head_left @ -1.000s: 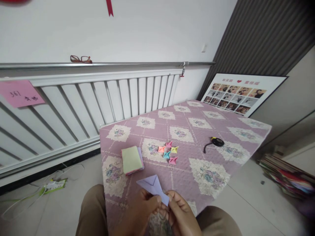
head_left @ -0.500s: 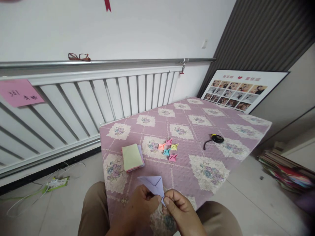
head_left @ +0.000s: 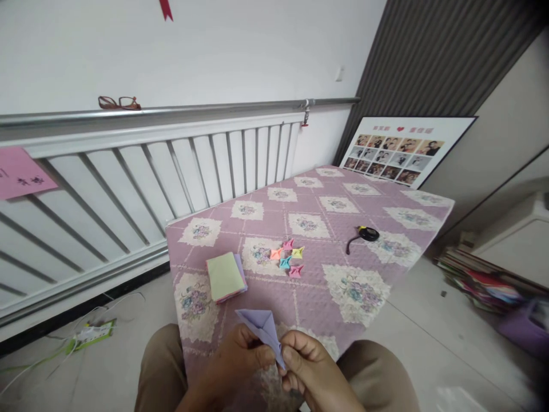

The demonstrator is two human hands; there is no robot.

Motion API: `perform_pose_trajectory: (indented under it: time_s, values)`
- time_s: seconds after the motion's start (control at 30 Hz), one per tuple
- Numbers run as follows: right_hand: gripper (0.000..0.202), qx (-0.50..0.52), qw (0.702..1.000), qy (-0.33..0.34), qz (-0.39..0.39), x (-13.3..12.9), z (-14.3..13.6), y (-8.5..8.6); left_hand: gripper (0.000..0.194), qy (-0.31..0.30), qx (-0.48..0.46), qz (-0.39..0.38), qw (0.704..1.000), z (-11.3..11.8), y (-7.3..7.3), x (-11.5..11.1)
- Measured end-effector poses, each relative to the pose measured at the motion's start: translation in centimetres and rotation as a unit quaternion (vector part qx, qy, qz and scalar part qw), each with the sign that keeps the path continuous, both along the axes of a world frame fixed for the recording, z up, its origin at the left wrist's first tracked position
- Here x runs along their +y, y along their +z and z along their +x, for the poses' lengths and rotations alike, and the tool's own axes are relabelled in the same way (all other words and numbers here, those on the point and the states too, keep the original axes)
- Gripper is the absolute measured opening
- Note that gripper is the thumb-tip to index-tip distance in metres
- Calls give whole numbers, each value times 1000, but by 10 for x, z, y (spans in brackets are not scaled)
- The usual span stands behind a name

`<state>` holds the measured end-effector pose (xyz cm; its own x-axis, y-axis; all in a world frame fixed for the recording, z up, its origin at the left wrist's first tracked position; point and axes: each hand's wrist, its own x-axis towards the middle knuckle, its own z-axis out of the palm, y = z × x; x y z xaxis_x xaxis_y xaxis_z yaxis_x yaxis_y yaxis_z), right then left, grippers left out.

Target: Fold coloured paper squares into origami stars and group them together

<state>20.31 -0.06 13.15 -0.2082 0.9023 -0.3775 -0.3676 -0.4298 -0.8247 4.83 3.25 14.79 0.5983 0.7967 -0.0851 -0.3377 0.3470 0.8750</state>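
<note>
A partly folded lavender paper [head_left: 262, 327] is held above the near edge of the table. My left hand [head_left: 245, 356] pinches its left side between thumb and fingers. On the right, my right hand [head_left: 306, 361] grips the paper's lower corner. Beyond my hands lie several small folded paper pieces: a blue one [head_left: 285, 262], a yellow one [head_left: 297, 252], an orange one [head_left: 275, 253] and pink ones [head_left: 295, 271]. To their left sits a stack of coloured paper sheets [head_left: 226, 277], pale green on top.
A black tape measure [head_left: 369, 233] lies on the right of the patterned tablecloth [head_left: 317, 263]. Behind the table are a white radiator [head_left: 231, 160] and a framed photo board [head_left: 398, 151]. Glasses [head_left: 119, 103] rest on the pipe; a power strip [head_left: 92, 335] is on the floor.
The lavender paper has tilted, and its upper flap stands more open. Both hands still hold it. The whole view has shifted slightly, with the table appearing further left.
</note>
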Motion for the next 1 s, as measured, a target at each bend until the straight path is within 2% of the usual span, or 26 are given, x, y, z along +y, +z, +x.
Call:
perform_pose_trajectory:
  time_s: [0.2,0.3,0.37,0.47,0.53,0.77,1.0]
  values:
    - [41,-56,998,-8,41,-4,-3,8,23,16,11,-6,1000,-2,-8,-1]
    - [34,-115,991,-3,74,-4,-4,12,23,32,29,-4,999,-3,-12,-1]
    - [27,-182,976,-11,119,-3,-3,14,25,43,52,9,998,-2,-14,-1]
    - [21,-290,937,-44,190,-2,-2,15,25,55,89,34,994,-1,-16,0]
    - [17,-321,923,-55,206,-2,-1,15,23,62,113,52,990,0,-17,0]
    - [17,-292,935,-1,200,-3,7,14,21,76,150,81,982,3,-16,-1]
    - [27,-248,948,-4,200,-5,8,20,16,154,205,21,966,10,-10,-7]
